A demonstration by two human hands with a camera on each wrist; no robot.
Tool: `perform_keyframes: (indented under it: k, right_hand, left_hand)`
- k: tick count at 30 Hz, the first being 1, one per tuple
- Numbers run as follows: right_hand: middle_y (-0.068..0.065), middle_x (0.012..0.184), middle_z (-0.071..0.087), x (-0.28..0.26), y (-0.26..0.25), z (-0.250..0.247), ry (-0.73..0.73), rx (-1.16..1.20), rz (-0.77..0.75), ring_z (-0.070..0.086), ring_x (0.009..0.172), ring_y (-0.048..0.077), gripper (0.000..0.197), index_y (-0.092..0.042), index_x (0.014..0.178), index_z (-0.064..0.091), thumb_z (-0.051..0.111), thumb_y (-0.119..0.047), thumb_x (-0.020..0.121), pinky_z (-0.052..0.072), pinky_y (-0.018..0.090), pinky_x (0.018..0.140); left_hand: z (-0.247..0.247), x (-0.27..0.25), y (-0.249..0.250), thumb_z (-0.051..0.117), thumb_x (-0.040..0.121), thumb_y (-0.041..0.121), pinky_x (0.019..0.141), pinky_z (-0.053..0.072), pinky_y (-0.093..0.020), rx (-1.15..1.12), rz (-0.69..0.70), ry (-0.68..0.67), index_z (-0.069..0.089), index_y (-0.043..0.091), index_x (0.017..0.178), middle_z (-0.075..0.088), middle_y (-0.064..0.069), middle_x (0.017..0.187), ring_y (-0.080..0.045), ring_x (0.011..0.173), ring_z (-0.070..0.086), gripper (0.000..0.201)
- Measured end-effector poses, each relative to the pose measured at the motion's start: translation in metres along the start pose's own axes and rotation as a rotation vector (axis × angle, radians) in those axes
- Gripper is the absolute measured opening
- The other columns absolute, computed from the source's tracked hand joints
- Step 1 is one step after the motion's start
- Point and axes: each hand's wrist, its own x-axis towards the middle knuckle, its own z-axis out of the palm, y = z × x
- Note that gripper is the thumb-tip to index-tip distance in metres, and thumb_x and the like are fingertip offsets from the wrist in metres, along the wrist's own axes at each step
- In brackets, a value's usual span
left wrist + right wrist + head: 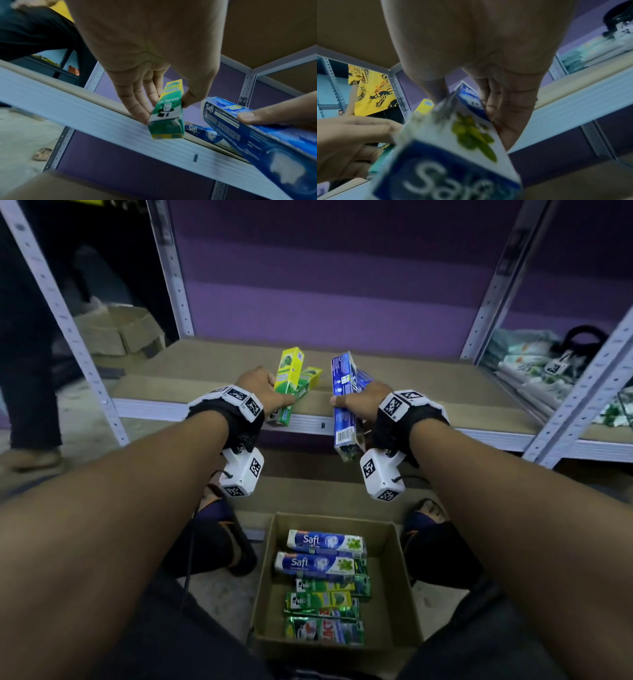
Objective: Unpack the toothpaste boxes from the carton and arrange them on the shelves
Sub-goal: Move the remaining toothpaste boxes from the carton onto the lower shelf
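My left hand (262, 392) grips green and yellow toothpaste boxes (291, 381) over the front of the brown shelf board (205, 364). In the left wrist view, thumb and fingers of the left hand (167, 108) pinch a green box (166, 119) by its sides. My right hand (364, 402) holds blue Safi boxes (344, 405) tilted over the shelf's white front rail (164, 409). Close up, the right hand (469, 104) holds a Safi box (453, 155). The open carton (394, 594) sits on the floor below with several boxes lying in it.
Grey slotted uprights (68, 330) frame the shelf bay against a purple back wall. Packed bags (534, 361) fill the neighbouring shelf on the right. Another person (30, 371) stands at the left. A cardboard tray (120, 333) lies behind. My sandalled feet (222, 529) flank the carton.
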Motion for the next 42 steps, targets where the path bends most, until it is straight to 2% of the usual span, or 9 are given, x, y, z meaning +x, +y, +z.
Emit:
perform_keyframes:
  k: [3,8,14,20,24,30,33,37,42]
  right_hand:
    - [-0.002,0.069,0.066,0.020,-0.013,-0.006,0.044,-0.175,-0.030,0.063,0.063,0.018,0.050,-0.019,0.082,0.064,0.065,-0.065,0.062,0.043,0.026,0.053]
    - [0.000,0.068,0.058,0.050,-0.025,-0.003,0.091,-0.377,-0.081,0.053,0.056,0.020,0.042,-0.020,0.069,0.052,0.056,-0.061,0.057,0.032,0.024,0.049]
    - [0.004,0.086,0.047,0.080,-0.028,0.014,0.077,-0.483,-0.104,0.052,0.075,0.032,0.032,-0.023,0.084,0.041,0.051,-0.050,0.070,0.042,0.035,0.067]
    - [0.009,0.088,0.055,0.101,-0.031,0.025,0.129,-0.472,-0.112,0.047,0.061,0.026,0.028,-0.019,0.092,0.044,0.053,-0.044,0.080,0.030,0.026,0.052]
    - [0.007,0.090,0.049,0.113,-0.034,0.035,0.147,-0.455,-0.089,0.049,0.073,0.031,0.043,-0.016,0.110,0.049,0.058,-0.048,0.082,0.036,0.030,0.060]
    - [-0.001,0.067,0.041,0.126,-0.040,0.044,0.129,-0.444,-0.098,0.041,0.052,0.019,0.045,-0.020,0.079,0.041,0.055,-0.062,0.072,0.025,0.022,0.046]
    - [0.006,0.077,0.058,0.132,-0.045,0.041,0.054,-0.456,-0.045,0.054,0.062,0.027,0.056,-0.017,0.071,0.044,0.037,-0.072,0.072,0.042,0.029,0.059]
    - [0.006,0.123,0.064,0.128,-0.044,0.022,-0.052,-0.486,-0.060,0.062,0.103,0.030,0.056,-0.020,0.103,0.062,0.035,-0.053,0.067,0.050,0.040,0.095]
    - [0.009,0.119,0.066,0.099,-0.044,-0.008,-0.046,-0.564,-0.181,0.066,0.100,0.030,0.031,-0.013,0.117,0.065,0.059,-0.024,0.089,0.054,0.033,0.081]
  left_hand:
    - [-0.007,0.018,0.006,0.074,0.079,0.038,0.078,0.052,-0.038,0.141,0.020,0.015,0.066,0.007,0.086,0.068,-0.015,0.088,-0.033,0.091,0.066,0.033]
    - [-0.008,0.053,0.004,0.074,0.079,0.038,0.078,0.049,-0.037,0.264,-0.004,0.025,0.064,0.003,0.103,0.067,-0.017,0.101,-0.032,0.091,0.061,0.044]
    - [-0.001,0.092,-0.008,0.073,0.079,0.037,0.088,0.052,-0.040,0.348,-0.020,-0.064,0.064,0.003,0.109,0.067,-0.018,0.108,-0.035,0.102,0.062,0.046]
    - [0.010,0.122,-0.022,0.070,0.082,0.033,0.092,0.051,-0.038,0.388,-0.015,-0.132,0.066,0.006,0.114,0.069,-0.015,0.112,-0.032,0.106,0.063,0.042]
    - [0.015,0.137,-0.027,0.071,0.083,0.033,0.093,0.049,-0.031,0.351,-0.006,-0.115,0.063,0.010,0.119,0.068,-0.010,0.117,-0.028,0.110,0.061,0.043]
    - [0.019,0.144,-0.034,0.072,0.085,0.034,0.091,0.043,-0.026,0.301,0.099,-0.093,0.063,0.027,0.124,0.065,-0.007,0.116,-0.025,0.111,0.059,0.041]
    - [0.020,0.143,-0.035,0.071,0.085,0.036,0.089,0.042,-0.025,0.293,0.113,-0.097,0.065,0.028,0.124,0.065,-0.008,0.113,-0.024,0.108,0.060,0.040]
    - [0.019,0.137,-0.035,0.068,0.086,0.039,0.093,0.041,-0.026,0.339,0.143,-0.071,0.067,0.028,0.120,0.060,-0.012,0.117,-0.027,0.110,0.058,0.036]
    - [0.007,0.120,-0.022,0.067,0.086,0.044,0.096,0.041,-0.031,0.411,0.195,-0.113,0.068,0.028,0.117,0.055,-0.009,0.120,-0.027,0.115,0.054,0.035]
